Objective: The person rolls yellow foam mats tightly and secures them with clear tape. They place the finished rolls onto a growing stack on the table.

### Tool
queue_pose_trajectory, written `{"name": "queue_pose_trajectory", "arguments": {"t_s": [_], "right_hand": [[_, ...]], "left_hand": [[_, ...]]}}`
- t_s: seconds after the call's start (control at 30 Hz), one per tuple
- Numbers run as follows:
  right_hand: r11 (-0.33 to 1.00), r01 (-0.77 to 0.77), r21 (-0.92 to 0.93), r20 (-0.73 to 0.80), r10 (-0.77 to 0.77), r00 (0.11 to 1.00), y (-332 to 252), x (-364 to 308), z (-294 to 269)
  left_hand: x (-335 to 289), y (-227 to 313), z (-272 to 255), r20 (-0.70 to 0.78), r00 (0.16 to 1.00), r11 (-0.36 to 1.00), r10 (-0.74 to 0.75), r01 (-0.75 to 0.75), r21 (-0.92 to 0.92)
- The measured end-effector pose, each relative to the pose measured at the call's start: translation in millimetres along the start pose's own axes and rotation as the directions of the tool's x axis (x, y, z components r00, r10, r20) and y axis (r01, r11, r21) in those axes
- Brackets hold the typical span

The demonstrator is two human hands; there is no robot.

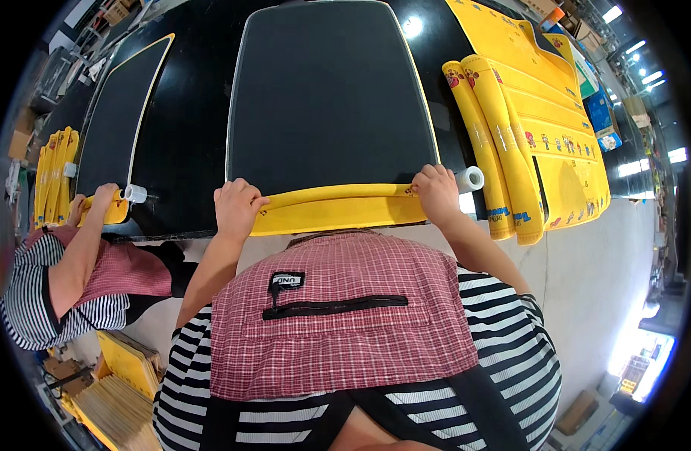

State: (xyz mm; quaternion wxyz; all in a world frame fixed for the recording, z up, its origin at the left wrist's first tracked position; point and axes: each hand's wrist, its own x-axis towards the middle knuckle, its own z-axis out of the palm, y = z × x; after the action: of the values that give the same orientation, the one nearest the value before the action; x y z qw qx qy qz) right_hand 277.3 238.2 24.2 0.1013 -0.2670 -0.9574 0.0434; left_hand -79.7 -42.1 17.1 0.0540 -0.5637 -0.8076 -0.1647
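A large mat (330, 98) lies with its dark backing up on the black table in front of me, a thin pale rim along its sides. Its near end is turned over into a yellow roll (334, 196), and below that a yellow strip reaches the table's front edge. My left hand (239, 207) is closed on the roll's left end, thumb along the yellow. At the right end my right hand (436, 194) grips it the same way. The fingertips of both hands are partly hidden. Just right of my right hand lies a roll of clear tape (472, 179).
Rolled yellow mats (490, 128) lie to the right, beside a stack of flat yellow mats (563, 143). At left, a co-worker's hands (97, 201) work on another mat (120, 113), near another tape roll (136, 194). Behind me at lower left stands a stack of sheets (116, 410).
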Motion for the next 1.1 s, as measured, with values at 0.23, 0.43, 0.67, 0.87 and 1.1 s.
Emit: {"name": "queue_pose_trajectory", "arguments": {"t_s": [0.23,0.43,0.67,0.87,1.1], "right_hand": [[0.993,0.08,-0.083,-0.014,-0.081,0.997,-13,-21,-6],[0.987,0.102,-0.125,0.093,-0.09,0.992,-1,-6,-3],[0.984,0.102,-0.148,0.094,-0.089,0.992,-4,34,-9],[0.988,0.027,-0.152,-0.034,-0.032,0.999,-19,-5,17],[0.982,-0.172,-0.074,0.136,0.18,0.974,-53,-8,25]], "left_hand": [[-27,6,5,-0.004,0.989,0.989,0.149,-0.149,-0.022],[-1,-10,-4,0.176,0.96,0.975,0.22,-0.221,-0.011],[46,-9,-10,0.174,0.959,0.968,0.224,-0.239,0.072],[7,31,10,0.166,0.984,0.989,-0.064,0.04,0.143],[-8,62,21,0.137,0.978,0.988,-0.154,0.149,0.044]]}}
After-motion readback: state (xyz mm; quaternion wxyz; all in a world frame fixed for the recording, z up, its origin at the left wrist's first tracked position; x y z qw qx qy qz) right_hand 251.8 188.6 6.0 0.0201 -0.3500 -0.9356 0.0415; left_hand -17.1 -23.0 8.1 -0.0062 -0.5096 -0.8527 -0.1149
